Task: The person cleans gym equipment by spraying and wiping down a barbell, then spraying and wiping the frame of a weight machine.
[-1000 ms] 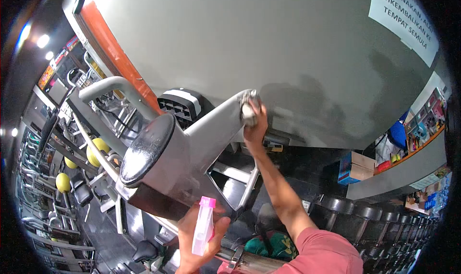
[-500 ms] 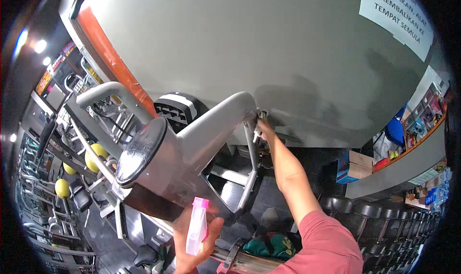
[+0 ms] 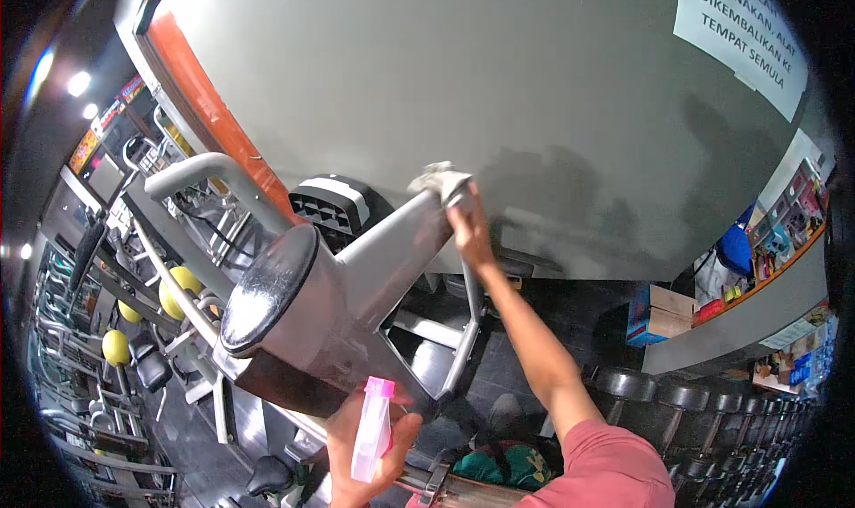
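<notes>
My right hand (image 3: pixel 469 227) presses a pale cloth (image 3: pixel 441 180) onto the upper end of the grey metal frame of a gym machine (image 3: pixel 392 241). The fingers curl over the cloth where the tube bends down near the wall. Lower in view, my left hand (image 3: pixel 352 450) is wrapped around a spray bottle with a pink and whitish spray head (image 3: pixel 372 428); the bottle's body is mostly hidden below the head. A round, dark, shiny cover (image 3: pixel 270 287) on the machine lies just beyond my left hand.
A grey wall (image 3: pixel 552 81) with a printed paper sign (image 3: pixel 744 36) rises behind the machine. Dumbbells on a rack (image 3: pixel 686 401) line the right side. A cardboard box (image 3: pixel 663 312) sits near a curved counter (image 3: pixel 739 321). More gym machines and yellow balls (image 3: pixel 181 292) are at left.
My right hand has moved up from the side of the frame onto its top end, bringing the cloth into clear view. My left hand still holds the spray bottle, slightly lower.
</notes>
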`<state>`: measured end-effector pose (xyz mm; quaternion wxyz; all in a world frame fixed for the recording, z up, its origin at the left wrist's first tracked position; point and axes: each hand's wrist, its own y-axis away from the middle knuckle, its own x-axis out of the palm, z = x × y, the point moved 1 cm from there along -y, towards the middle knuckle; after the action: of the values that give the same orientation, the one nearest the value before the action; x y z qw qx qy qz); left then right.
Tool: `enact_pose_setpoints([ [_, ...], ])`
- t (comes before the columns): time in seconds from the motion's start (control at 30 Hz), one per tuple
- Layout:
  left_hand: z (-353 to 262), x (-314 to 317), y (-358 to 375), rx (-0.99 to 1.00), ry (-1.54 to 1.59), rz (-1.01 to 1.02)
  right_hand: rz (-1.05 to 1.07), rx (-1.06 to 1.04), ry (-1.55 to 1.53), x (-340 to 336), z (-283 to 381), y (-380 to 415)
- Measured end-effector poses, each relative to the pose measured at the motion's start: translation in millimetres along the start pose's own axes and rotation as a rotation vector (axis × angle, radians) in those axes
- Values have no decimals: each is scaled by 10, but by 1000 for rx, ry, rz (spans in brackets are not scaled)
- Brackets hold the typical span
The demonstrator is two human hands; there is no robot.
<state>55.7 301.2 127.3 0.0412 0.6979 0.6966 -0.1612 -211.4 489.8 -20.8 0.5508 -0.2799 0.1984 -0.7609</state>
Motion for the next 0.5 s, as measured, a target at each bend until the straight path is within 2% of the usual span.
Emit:
enact_pose_setpoints([
  [0.03,-2,3,1,-5,8,-2,89,-127,-110,143,343,76],
  [0.1,7,2,2,-7,15,-2,425,-349,152,287,1062,139],
  [0.17,31,-9,-11,57,-12,-10,516,-413,161,399,1506,253],
  [0.3,17,-3,-8,44,-19,1,485,-441,249,341,1323,201],
  [0.33,8,3,-3,15,10,7,445,-388,342,257,1193,113],
  [0.4,17,-12,0,-14,35,12,331,-262,416,79,814,-56],
  [0.47,43,-23,-18,121,-81,3,207,-177,462,-149,274,-257],
  [0.5,32,-23,-22,121,-82,5,156,-154,524,-275,-36,-335],
])
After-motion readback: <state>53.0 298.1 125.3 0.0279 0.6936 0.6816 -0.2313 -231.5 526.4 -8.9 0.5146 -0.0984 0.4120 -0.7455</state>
